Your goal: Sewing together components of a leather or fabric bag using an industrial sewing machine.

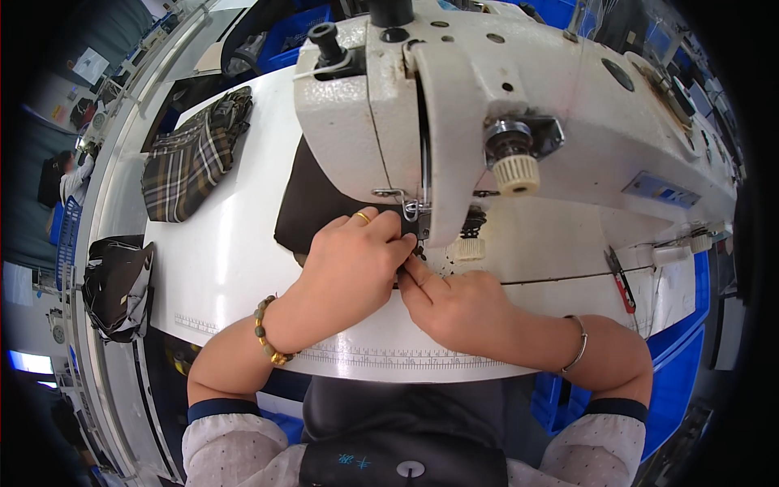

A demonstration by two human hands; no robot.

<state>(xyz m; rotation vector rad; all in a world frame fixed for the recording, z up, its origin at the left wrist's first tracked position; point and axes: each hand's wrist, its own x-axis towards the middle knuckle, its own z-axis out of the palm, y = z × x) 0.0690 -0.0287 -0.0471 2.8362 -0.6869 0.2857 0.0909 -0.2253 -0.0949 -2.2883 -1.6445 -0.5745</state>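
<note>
A piece of dark brown fabric [312, 191] lies on the white table under the head of a sewing machine [341, 122]. My left hand [349, 258], with a ring and a beaded bracelet, has its fingers closed on the fabric's edge just in front of the presser foot [415, 213]. Close against it, my right hand [462, 304], with a metal bangle on the wrist, also pinches that edge. Both sets of fingertips meet near the needle area. The needle tip and the very edge of the fabric are hidden behind my fingers.
Folded plaid cloth [195, 158] lies at the table's far left. A dark bundle of fabric [118, 284] hangs by the left edge. Red-handled thread snips [621, 280] rest at the right. Blue bins [669, 381] stand below the white table [219, 284].
</note>
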